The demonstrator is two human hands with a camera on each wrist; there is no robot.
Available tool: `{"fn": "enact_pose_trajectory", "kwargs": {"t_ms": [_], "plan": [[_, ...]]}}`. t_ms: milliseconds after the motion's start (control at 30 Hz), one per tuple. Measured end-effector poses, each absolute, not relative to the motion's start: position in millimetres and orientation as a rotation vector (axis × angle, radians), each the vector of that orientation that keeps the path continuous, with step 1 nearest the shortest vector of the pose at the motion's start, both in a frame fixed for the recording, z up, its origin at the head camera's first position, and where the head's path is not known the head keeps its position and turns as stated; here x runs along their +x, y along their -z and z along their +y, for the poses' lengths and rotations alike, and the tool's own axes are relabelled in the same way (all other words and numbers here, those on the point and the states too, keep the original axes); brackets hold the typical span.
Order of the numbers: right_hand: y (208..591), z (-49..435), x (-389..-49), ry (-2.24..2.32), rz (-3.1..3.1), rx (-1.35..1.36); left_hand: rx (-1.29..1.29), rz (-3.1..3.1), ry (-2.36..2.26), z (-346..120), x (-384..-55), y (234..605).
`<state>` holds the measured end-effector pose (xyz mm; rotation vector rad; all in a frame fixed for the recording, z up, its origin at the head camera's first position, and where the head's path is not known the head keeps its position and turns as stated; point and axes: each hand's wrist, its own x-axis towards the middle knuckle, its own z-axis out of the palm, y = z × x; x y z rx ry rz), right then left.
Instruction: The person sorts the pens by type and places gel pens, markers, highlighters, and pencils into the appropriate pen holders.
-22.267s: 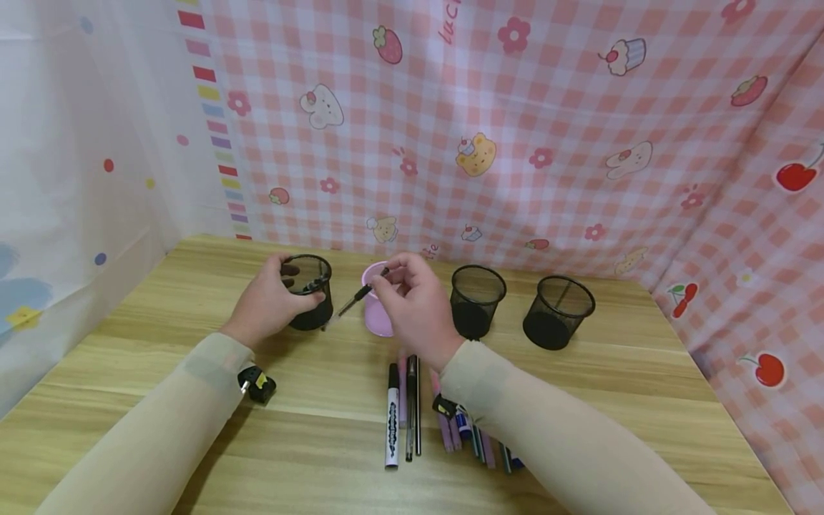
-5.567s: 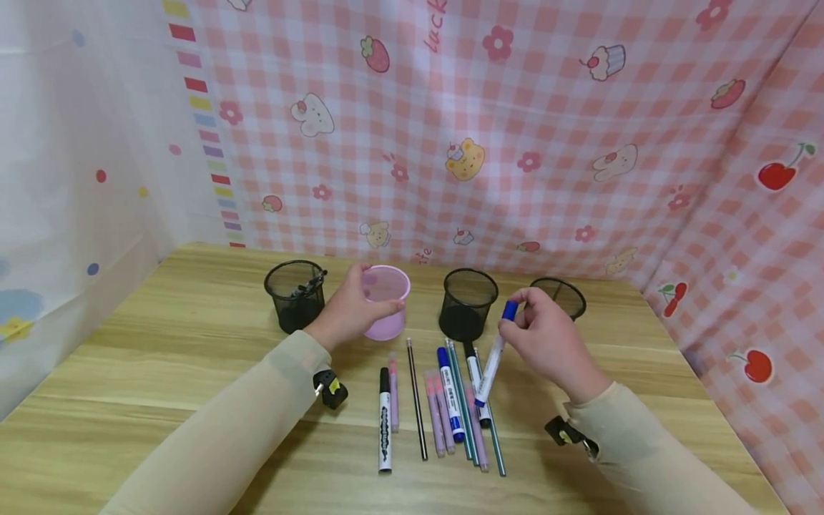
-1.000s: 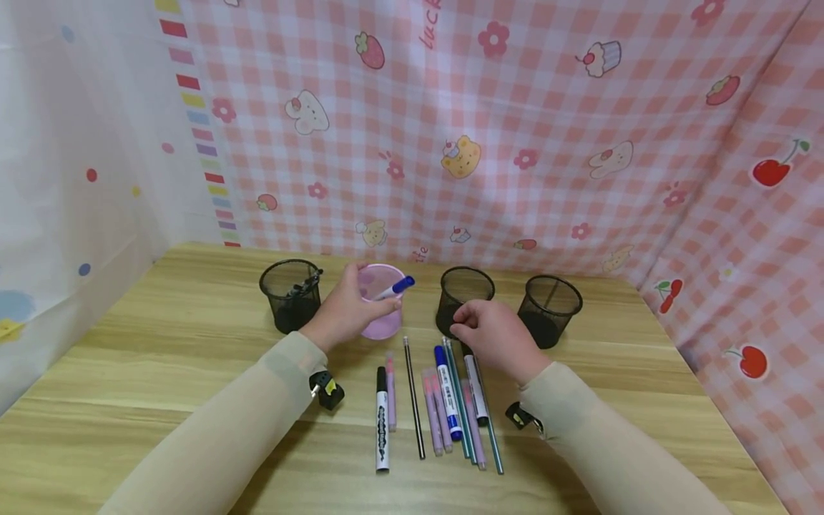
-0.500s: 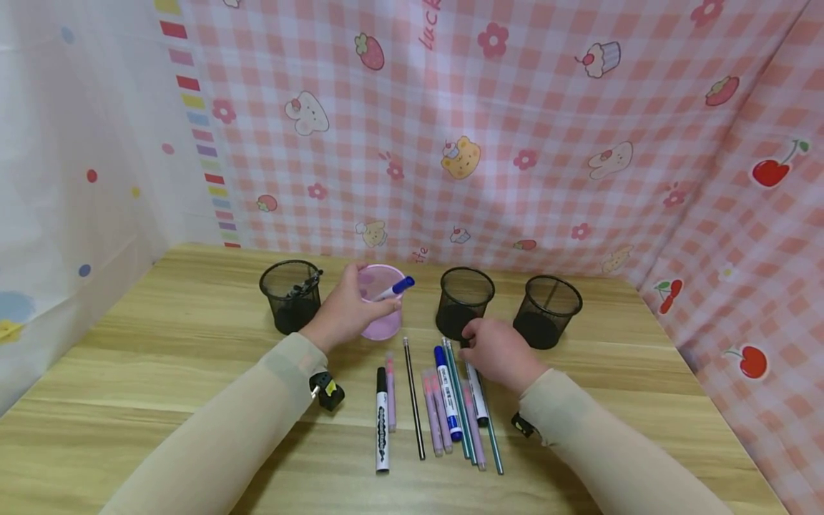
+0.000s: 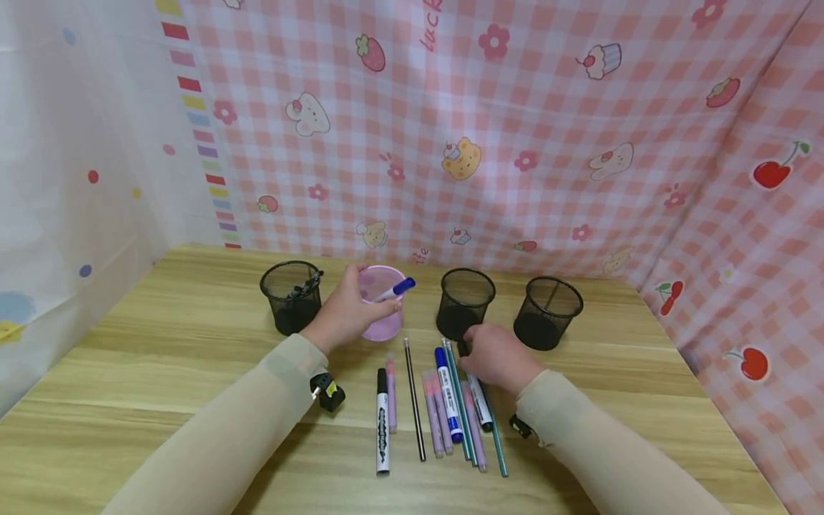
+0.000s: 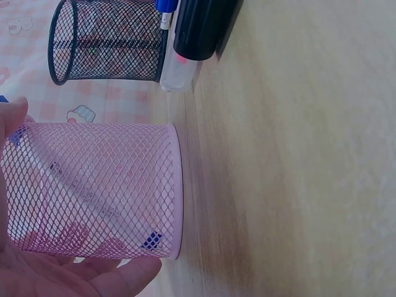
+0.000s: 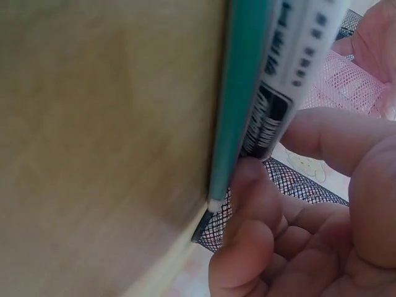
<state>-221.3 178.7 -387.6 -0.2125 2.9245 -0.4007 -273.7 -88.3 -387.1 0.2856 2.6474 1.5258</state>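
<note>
My left hand grips the pink mesh pen cup by its side. A blue-capped marker leans inside that cup, its cap above the rim; its body shows through the mesh in the left wrist view. My right hand is low over the pens and pinches a black-capped whiteboard marker near its cap. In the right wrist view, thumb and fingers close around the marker, with a teal pencil right alongside. The fingers partly hide the cap.
Black mesh cups stand along the back: one holding black pens at left, two at right. On the table lie another blue-capped marker, a black-capped marker, a black pencil, pink highlighters and teal pencils.
The blue-capped marker went from my right hand into the pink cup. My right hand then came down to the black-capped marker, whose lower end has shifted slightly. My left hand stays on the cup.
</note>
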Motion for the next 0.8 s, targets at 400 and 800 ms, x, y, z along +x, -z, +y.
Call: {"fn": "enact_pose_trajectory", "kwargs": {"t_ms": [400, 800], "plan": [[388.9, 178.7, -219.2, 0.384, 2.931, -0.255, 0.287, 2.653, -1.506, -87.8, -274.2, 387.0], [382.0, 180.7, -216.6, 0.467, 2.908, -0.243, 0.283, 2.658, -1.502, -88.2, -273.7, 386.9]]}}
